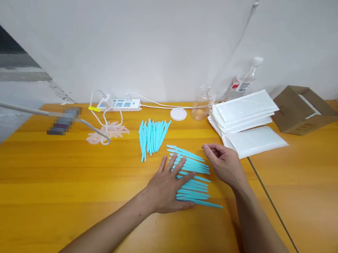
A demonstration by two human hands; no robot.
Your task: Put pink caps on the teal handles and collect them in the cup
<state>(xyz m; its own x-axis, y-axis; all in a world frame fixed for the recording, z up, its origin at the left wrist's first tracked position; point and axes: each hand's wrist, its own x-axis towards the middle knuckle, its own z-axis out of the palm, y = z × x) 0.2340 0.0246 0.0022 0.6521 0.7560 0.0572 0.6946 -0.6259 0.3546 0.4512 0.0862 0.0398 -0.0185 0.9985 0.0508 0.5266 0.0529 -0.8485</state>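
Note:
My left hand (167,186) lies flat with fingers spread over a row of slim turquoise plastic sticks (195,182), which look like eyebrow razors. Its palm and fingers cover their left ends. Just past the right ends of the upper sticks is my right hand (224,162), thumb and curled fingers drawn together, with nothing visible in them. A second bunch of turquoise sticks (153,136) lies beyond my left hand, roughly upright in view and partly overlapping. Farther left is a loose heap of small pale pink pieces (108,133), too small to make out.
White padded packets (244,112) are stacked at the back right, beside an open cardboard box (300,112) and a plastic bottle (242,84). A clear jar (201,105), round lid (178,114) and power strip (125,104) line the wall. A cable crosses the left side. A seam divides the tabletop.

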